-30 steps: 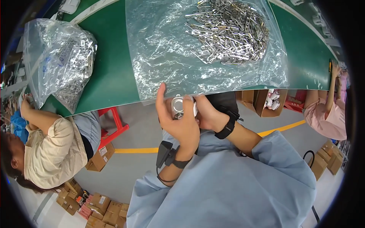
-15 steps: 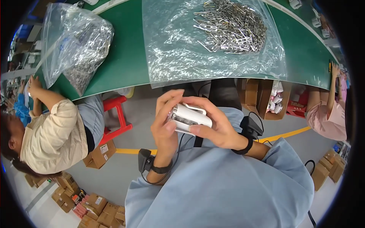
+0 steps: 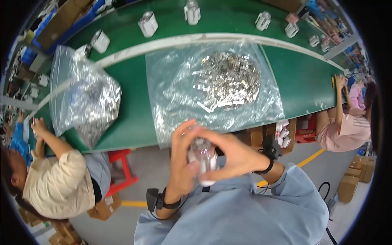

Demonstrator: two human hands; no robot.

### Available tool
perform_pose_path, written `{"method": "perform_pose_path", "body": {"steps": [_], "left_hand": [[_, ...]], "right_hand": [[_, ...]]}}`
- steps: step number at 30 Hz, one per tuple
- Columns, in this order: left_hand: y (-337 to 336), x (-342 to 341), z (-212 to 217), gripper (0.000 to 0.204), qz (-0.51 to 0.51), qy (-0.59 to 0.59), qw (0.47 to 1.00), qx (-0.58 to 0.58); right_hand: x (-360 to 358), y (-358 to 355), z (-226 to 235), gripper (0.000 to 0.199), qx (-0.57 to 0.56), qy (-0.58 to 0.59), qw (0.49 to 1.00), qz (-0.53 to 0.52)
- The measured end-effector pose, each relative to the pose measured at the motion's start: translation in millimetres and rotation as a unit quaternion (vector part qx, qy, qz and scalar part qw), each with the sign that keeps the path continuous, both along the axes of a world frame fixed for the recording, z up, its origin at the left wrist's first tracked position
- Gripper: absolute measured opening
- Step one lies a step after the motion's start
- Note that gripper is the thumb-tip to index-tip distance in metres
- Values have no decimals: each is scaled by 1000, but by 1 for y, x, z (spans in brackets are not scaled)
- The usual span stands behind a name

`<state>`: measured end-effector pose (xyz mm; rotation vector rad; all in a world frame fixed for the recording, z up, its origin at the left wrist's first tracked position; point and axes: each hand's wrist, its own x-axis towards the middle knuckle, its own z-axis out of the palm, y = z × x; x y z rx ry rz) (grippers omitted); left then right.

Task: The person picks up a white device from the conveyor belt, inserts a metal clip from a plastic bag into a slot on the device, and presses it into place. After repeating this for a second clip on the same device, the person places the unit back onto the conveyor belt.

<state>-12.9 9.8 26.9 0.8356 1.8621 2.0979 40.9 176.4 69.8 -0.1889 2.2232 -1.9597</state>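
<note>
Both my hands hold a small white and clear plastic part (image 3: 203,157) close to my chest, below the table edge. My left hand (image 3: 183,161) wraps its left side with the thumb up. My right hand (image 3: 232,155) closes over its right side and top. Just above, on the green table (image 3: 134,114), lies a clear plastic sheet (image 3: 171,98) with a heap of small shiny metal pieces (image 3: 226,81). Both wrists carry black bands.
A clear bag (image 3: 87,102) full of metal pieces stands at the left. Several white parts (image 3: 148,23) ride a green belt at the back. One seated person (image 3: 53,183) works at my left, another (image 3: 345,126) at my right. Cardboard boxes (image 3: 355,179) sit on the floor.
The view tilted up, showing more of the table and belt. My hands turned the white part from lying sideways to standing upright and closed more tightly around it.
</note>
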Motion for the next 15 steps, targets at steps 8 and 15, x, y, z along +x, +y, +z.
{"method": "perform_pose_path", "body": {"steps": [8,15], "left_hand": [[-25,-50,-24,26,182,98,965,-164],[24,-52,108,17,-83,263,957,85]], "right_hand": [[-234,229,-2,72,366,199,828,-376],[-296,318,-59,83,457,136,854,-210]]}}
